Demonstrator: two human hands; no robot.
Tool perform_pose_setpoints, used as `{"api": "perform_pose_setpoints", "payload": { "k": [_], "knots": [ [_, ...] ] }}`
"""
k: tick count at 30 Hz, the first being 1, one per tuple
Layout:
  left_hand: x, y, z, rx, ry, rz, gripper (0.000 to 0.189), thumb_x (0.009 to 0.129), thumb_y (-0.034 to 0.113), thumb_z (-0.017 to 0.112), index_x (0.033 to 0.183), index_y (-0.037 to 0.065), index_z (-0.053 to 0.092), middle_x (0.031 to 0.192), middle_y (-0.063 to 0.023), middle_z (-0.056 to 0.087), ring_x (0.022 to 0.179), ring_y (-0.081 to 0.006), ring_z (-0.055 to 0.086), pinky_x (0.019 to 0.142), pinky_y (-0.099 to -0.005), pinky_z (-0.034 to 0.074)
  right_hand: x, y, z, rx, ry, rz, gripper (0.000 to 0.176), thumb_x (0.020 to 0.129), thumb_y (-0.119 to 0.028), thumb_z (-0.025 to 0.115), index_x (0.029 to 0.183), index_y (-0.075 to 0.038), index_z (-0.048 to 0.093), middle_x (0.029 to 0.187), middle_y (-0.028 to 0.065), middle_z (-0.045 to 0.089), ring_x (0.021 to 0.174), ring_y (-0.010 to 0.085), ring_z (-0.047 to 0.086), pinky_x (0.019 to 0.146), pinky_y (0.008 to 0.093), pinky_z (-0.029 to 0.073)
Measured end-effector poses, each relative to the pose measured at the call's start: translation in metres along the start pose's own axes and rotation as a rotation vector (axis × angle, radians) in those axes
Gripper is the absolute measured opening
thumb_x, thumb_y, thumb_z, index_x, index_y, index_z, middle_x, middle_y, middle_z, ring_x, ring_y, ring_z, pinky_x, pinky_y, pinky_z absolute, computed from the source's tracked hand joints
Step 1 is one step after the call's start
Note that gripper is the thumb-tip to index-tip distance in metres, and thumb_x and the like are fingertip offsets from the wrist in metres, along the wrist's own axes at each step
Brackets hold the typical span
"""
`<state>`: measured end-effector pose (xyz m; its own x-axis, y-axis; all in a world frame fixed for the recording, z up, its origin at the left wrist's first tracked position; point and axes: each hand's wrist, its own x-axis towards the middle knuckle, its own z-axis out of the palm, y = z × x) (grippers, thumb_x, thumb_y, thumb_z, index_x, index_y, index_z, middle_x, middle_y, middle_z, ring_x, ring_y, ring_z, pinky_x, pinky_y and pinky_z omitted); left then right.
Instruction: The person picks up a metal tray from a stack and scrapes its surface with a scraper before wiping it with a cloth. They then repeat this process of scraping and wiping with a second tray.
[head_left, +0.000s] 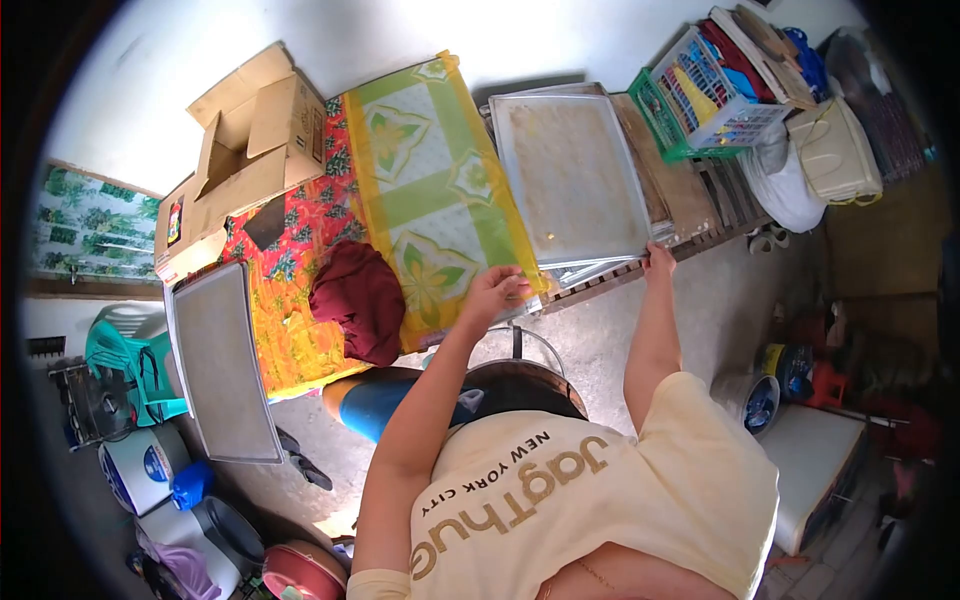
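Note:
My right hand (658, 262) grips the near right corner of a flat metal baking tray (572, 180). That tray lies on top of a stack of similar trays, and the metal edge of another shows beneath its near side. My left hand (497, 295) hovers by the near edge of a green, white and yellow patterned tablecloth (420, 200). Its fingers are loosely bent and apart, with nothing visible in them. A crumpled dark red cloth (360, 300) lies to the left of that hand.
An open cardboard box (255, 140) stands on the red floral cover (290, 320) at the back left. Another tray (228, 365) rests at the table's left end. Plastic baskets (715, 95) full of items stand at the back right, above a slatted wooden bench (735, 195).

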<state>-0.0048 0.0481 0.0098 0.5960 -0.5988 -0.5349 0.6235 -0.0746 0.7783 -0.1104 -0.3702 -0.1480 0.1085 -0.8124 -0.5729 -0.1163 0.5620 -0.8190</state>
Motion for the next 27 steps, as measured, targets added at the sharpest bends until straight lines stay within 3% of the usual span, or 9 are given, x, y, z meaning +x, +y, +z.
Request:
{"api": "perform_pose_setpoints", "payload": {
  "k": [3, 4, 7, 8, 12, 16, 22, 25, 27],
  "knots": [
    [-0.001, 0.002, 0.001, -0.019, 0.013, -0.017, 0.031, 0.100, 0.019, 0.058, 0.126, 0.002, 0.056, 0.114, -0.0116, 0.068, 0.101, -0.0204, 0.069, 0.083, -0.0338, 0.056, 0.014, 0.017, -0.002, -0.059, 0.025, -0.053, 0.014, 0.085, 0.001, 0.071, 0.096, -0.006, 0.066, 0.075, 0.0025, 0.062, 0.056, 0.0127, 0.054, 0.038, 0.0271, 0.035],
    [-0.001, 0.001, 0.001, -0.022, 0.012, -0.013, 0.031, 0.100, 0.019, 0.057, 0.126, 0.002, 0.056, 0.114, -0.0117, 0.068, 0.101, -0.0203, 0.069, 0.083, -0.0336, 0.056, 0.026, 0.025, -0.003, -0.242, 0.103, -0.161, 0.022, 0.081, -0.006, 0.073, 0.103, -0.005, 0.068, 0.076, 0.0055, 0.065, 0.066, 0.0220, 0.063, 0.050, 0.0360, 0.050],
    [0.000, 0.001, 0.000, -0.023, 0.014, -0.007, 0.030, 0.101, 0.018, 0.057, 0.126, 0.001, 0.056, 0.111, -0.0117, 0.069, 0.100, -0.0203, 0.069, 0.081, -0.0340, 0.057, 0.032, 0.039, -0.003, -0.921, 0.261, -0.680, 0.043, 0.077, -0.022, 0.073, 0.115, -0.003, 0.067, 0.077, 0.0121, 0.067, 0.091, 0.0333, 0.067, 0.078, 0.0463, 0.056],
    [0.001, 0.002, -0.001, -0.021, 0.014, -0.005, 0.030, 0.101, 0.017, 0.056, 0.126, 0.001, 0.056, 0.110, -0.0116, 0.070, 0.100, -0.0204, 0.070, 0.081, -0.0343, 0.057, -0.010, 0.014, 0.005, -1.019, 0.178, -0.407, 0.049, 0.079, -0.032, 0.066, 0.121, -0.008, 0.066, 0.129, 0.0174, 0.056, 0.122, 0.0346, 0.055, 0.099, 0.0496, 0.049],
    [0.001, 0.002, 0.000, -0.004, 0.026, -0.007, 0.028, 0.101, 0.018, 0.055, 0.125, 0.002, 0.056, 0.111, -0.0116, 0.069, 0.100, -0.0192, 0.069, 0.081, -0.0322, 0.057, -0.069, -0.002, 0.029, -1.273, 0.160, -0.325, 0.065, 0.081, -0.038, 0.064, 0.130, 0.003, 0.052, 0.137, 0.0249, 0.039, 0.124, 0.0413, 0.052, 0.100, 0.0481, 0.050],
    [-0.001, 0.003, 0.001, -0.015, 0.021, -0.008, 0.027, 0.102, 0.018, 0.054, 0.125, 0.003, 0.056, 0.110, -0.0113, 0.069, 0.099, -0.0185, 0.069, 0.080, -0.0312, 0.057, -0.081, -0.010, 0.034, -1.198, 0.140, -0.264, 0.077, 0.081, -0.042, 0.066, 0.134, 0.007, 0.043, 0.137, 0.0258, 0.038, 0.124, 0.0412, 0.052, 0.099, 0.0483, 0.051],
    [-0.001, 0.004, 0.001, -0.031, 0.026, 0.000, 0.027, 0.101, 0.017, 0.054, 0.124, 0.003, 0.056, 0.109, -0.0111, 0.069, 0.098, -0.0182, 0.069, 0.080, -0.0302, 0.058, -0.077, -0.027, 0.040, -1.260, 0.206, -0.166, 0.092, 0.078, -0.055, 0.070, 0.139, 0.006, 0.040, 0.141, 0.0236, 0.039, 0.127, 0.0379, 0.052, 0.101, 0.0461, 0.050],
    [0.000, 0.003, 0.000, -0.044, 0.021, 0.009, 0.027, 0.101, 0.017, 0.054, 0.124, 0.002, 0.056, 0.109, -0.0116, 0.069, 0.097, -0.0181, 0.070, 0.079, -0.0302, 0.058, -0.061, -0.039, 0.030, -1.171, 0.147, -0.061, 0.108, 0.075, -0.069, 0.067, 0.143, 0.009, 0.036, 0.147, 0.0243, 0.040, 0.134, 0.0373, 0.046, 0.107, 0.0464, 0.043],
    [0.001, 0.002, 0.000, -0.047, 0.023, 0.011, 0.027, 0.101, 0.017, 0.054, 0.124, 0.002, 0.056, 0.109, -0.0120, 0.069, 0.097, -0.0186, 0.070, 0.078, -0.0306, 0.058, -0.020, -0.020, 0.021, -1.216, 0.127, -0.168, 0.104, 0.075, -0.074, 0.065, 0.139, 0.005, 0.046, 0.138, 0.0229, 0.053, 0.132, 0.0301, 0.051, 0.107, 0.0460, 0.044]
  ]
}}
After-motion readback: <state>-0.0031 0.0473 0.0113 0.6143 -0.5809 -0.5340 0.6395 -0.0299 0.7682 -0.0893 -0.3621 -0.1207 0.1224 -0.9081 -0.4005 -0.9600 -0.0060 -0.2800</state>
